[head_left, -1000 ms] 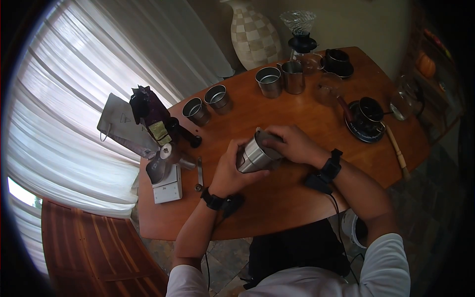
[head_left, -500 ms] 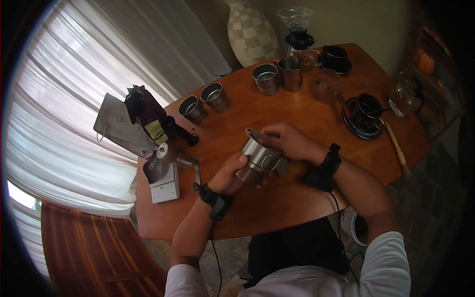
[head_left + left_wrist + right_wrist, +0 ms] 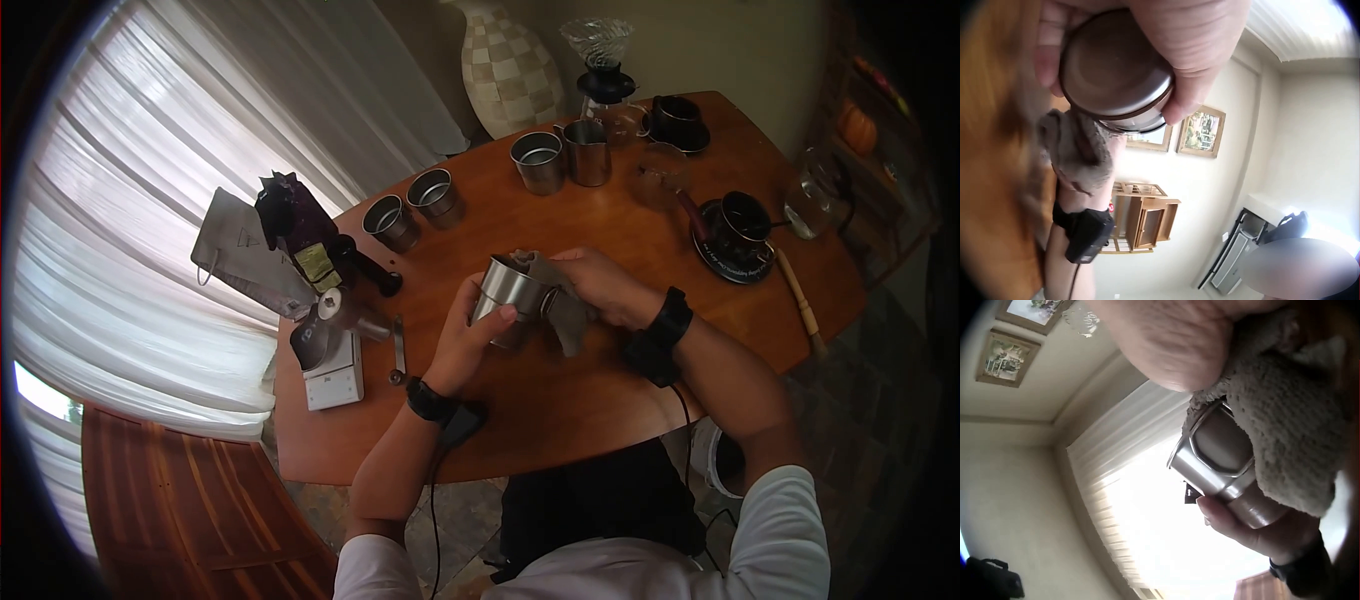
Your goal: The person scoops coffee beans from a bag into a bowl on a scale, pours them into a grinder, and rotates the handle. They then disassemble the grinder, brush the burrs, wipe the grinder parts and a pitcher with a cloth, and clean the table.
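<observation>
A stainless steel mug (image 3: 503, 287) with a wire handle is tilted above the table in front of the person. The left hand (image 3: 462, 342) grips it around the lower body, thumb along the near side. In the left wrist view the mug's round base (image 3: 1116, 69) faces the camera. The right hand (image 3: 603, 287) holds a grey cloth (image 3: 570, 322) at the mug's rim. Part of the cloth goes over the rim and the rest hangs down outside. The right wrist view has the fluffy cloth (image 3: 1291, 431) draped beside the handle (image 3: 1200, 447); the right fingertips are hidden.
Two metal cups (image 3: 434, 197) stand toward the back left, with a larger cup (image 3: 540, 165) and a steel pitcher (image 3: 588, 155) farther right. A dark bag (image 3: 298, 225) and white scale (image 3: 335, 380) are at left. A black cup on a saucer (image 3: 738, 265) and wooden-handled brush (image 3: 795, 290) lie right.
The mug has turned in the left hand, its handle swinging into view and then toward the right. The cloth, mostly hidden before, now hangs outside the rim as the right hand shifts slightly right.
</observation>
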Demonstrator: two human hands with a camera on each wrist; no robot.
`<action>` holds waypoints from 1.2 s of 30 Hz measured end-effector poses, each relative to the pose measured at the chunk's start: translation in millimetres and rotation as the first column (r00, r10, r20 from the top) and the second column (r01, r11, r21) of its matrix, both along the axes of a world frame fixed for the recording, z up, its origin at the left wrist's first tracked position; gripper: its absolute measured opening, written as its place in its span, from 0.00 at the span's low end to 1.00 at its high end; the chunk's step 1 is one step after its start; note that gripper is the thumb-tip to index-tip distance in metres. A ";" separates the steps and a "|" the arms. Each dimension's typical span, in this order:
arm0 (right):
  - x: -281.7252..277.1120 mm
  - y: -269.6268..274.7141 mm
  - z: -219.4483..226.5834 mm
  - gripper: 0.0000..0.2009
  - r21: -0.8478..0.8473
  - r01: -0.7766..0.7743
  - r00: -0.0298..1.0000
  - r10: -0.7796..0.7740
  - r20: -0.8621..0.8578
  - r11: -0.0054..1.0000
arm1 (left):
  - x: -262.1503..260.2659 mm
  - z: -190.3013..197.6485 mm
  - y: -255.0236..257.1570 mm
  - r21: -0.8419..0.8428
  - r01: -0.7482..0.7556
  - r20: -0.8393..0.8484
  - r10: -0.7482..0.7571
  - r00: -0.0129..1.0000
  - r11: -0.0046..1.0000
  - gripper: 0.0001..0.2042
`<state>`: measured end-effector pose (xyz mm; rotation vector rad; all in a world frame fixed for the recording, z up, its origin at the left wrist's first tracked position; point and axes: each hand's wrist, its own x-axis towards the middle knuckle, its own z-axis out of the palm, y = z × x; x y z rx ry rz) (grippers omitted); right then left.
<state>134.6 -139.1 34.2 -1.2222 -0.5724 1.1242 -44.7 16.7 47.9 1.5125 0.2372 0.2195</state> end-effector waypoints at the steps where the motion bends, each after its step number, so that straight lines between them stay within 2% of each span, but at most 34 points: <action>1: -2.1 -0.2 1.4 0.17 0.001 0.000 1.000 0.000 0.000 1.000 | 0.5 -1.5 2.4 -0.007 0.007 0.003 -0.007 1.000 1.000 0.33; 2: -6.1 -1.2 2.9 0.16 0.035 0.032 0.999 -0.031 -0.010 0.999 | 0.1 -1.6 4.9 -0.007 0.006 0.003 -0.006 1.000 1.000 0.33; 4: -9.5 -0.9 1.8 0.16 0.066 0.061 0.998 -0.060 -0.021 0.996 | -0.6 4.4 6.2 -0.234 0.142 -0.017 -0.150 0.988 0.962 0.35; 7: -5.6 3.2 -10.8 0.14 0.131 0.051 0.999 -0.053 0.010 0.990 | -2.6 2.1 8.3 -0.279 0.162 -0.021 -0.174 0.984 0.947 0.38; 9: -4.1 4.7 -13.5 0.15 0.156 0.057 0.991 -0.075 0.113 0.986 | -2.9 1.2 7.1 -0.322 0.159 -0.018 -0.174 0.985 0.933 0.38; 11: -7.4 3.4 -10.7 0.14 0.185 0.096 0.987 -0.117 0.109 0.978 | -2.5 -0.9 6.8 -0.364 0.158 -0.013 -0.175 0.985 0.918 0.39; 13: -12.8 4.2 -5.0 0.14 0.216 0.133 0.982 -0.159 0.105 0.967 | -0.9 -4.9 9.3 -0.510 0.141 0.002 -0.163 0.987 0.849 0.40; 14: -15.9 5.6 -2.8 0.15 0.310 0.155 0.986 -0.165 0.007 0.938 | 0.0 -5.4 10.5 -0.510 0.141 0.003 -0.162 0.987 0.849 0.40; 15: -18.0 6.3 -1.9 0.16 0.399 0.183 0.983 -0.159 -0.091 0.899 | 0.9 -5.3 12.0 -0.577 0.205 0.081 -0.194 0.978 0.791 0.39; 17: -19.9 6.4 -3.3 0.17 0.410 0.218 0.975 -0.180 -0.130 0.886 | 1.6 -4.8 14.0 -0.666 0.282 0.186 -0.212 0.959 0.690 0.40; 19: -19.7 7.8 -7.3 0.18 0.419 0.252 0.966 -0.198 -0.168 0.872 | 1.7 -2.4 12.0 -0.672 0.240 0.157 -0.181 0.971 0.700 0.40; 22: -20.6 7.5 -7.9 0.18 0.465 0.261 0.965 -0.245 -0.095 0.846 | 1.1 0.1 6.8 -0.654 0.202 0.130 -0.154 0.979 0.729 0.39; 24: -23.0 4.3 -1.7 0.15 0.397 0.131 0.963 -0.212 0.168 0.909 | 1.0 3.9 1.6 -0.631 0.207 0.133 -0.158 0.978 0.748 0.38; 26: -21.9 3.7 -2.1 0.13 0.417 0.099 0.948 -0.213 0.235 0.903 | 1.1 9.1 -4.7 -0.636 0.103 0.073 -0.073 0.995 0.765 0.36; 28: -18.5 4.9 -3.6 0.11 0.436 0.064 0.928 -0.214 0.304 0.898 | 1.5 7.1 -5.2 -0.643 0.129 0.081 -0.100 0.992 0.755 0.36; 30: -14.8 8.2 -6.6 0.10 0.500 0.067 0.806 -0.342 0.483 0.863 | 2.1 3.0 -2.0 -0.649 0.154 0.090 -0.126 0.988 0.745 0.36; 32: -18.1 7.1 -4.9 0.10 0.491 0.092 0.810 -0.352 0.470 0.866 | 2.1 -3.0 4.0 -0.649 0.278 0.136 -0.252 0.958 0.708 0.36; 33: -20.0 6.7 -3.5 0.11 0.482 0.119 0.813 -0.364 0.455 0.868 | 2.1 -2.8 4.5 -0.650 0.277 0.136 -0.250 0.959 0.707 0.36; 35: -17.3 7.7 -7.0 0.11 0.462 0.123 0.794 -0.367 0.485 0.878 | 1.9 -1.8 5.5 -0.571 0.198 0.031 -0.221 0.975 0.796 0.38; 36: -16.7 7.9 -6.5 0.11 0.443 0.129 0.773 -0.370 0.516 0.887 | 1.1 -1.5 5.6 -0.572 0.198 0.032 -0.219 0.975 0.796 0.38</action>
